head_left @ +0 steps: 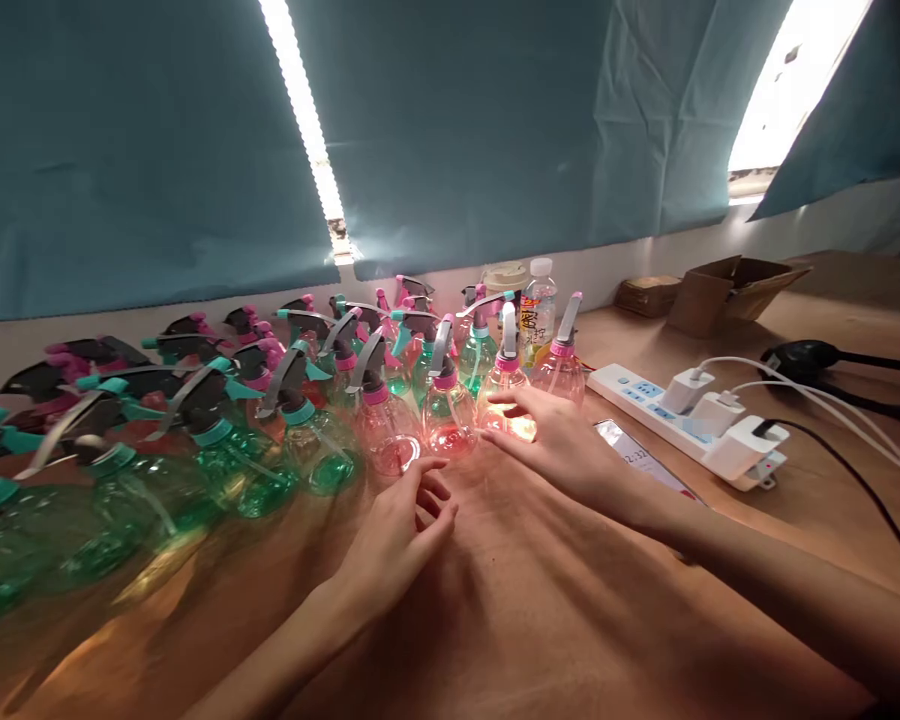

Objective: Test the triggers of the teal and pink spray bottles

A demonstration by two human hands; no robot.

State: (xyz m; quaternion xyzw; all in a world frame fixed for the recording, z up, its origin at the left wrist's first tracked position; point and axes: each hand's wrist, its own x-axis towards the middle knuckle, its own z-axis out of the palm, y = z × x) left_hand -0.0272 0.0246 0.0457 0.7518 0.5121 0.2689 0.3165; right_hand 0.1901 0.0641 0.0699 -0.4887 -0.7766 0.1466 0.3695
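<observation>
Several plastic spray bottles stand crowded along the back of a brown table (540,620). The pink ones (450,415) are near the middle and the green ones (232,465) run off to the left. My left hand (401,535) rests on the table with loosely curled fingers, their tips just short of a pink bottle (390,435). My right hand (555,440) lies flat with its fingers stretched against the base of another pink bottle (506,395). Neither hand holds anything.
A white power strip (690,420) with three plugged chargers and their cables lies at the right. A phone (637,460) lies beside my right forearm. A clear drink bottle (538,310) and a lidded cup (504,278) stand behind the sprayers. Open cardboard boxes (727,290) sit at the far right.
</observation>
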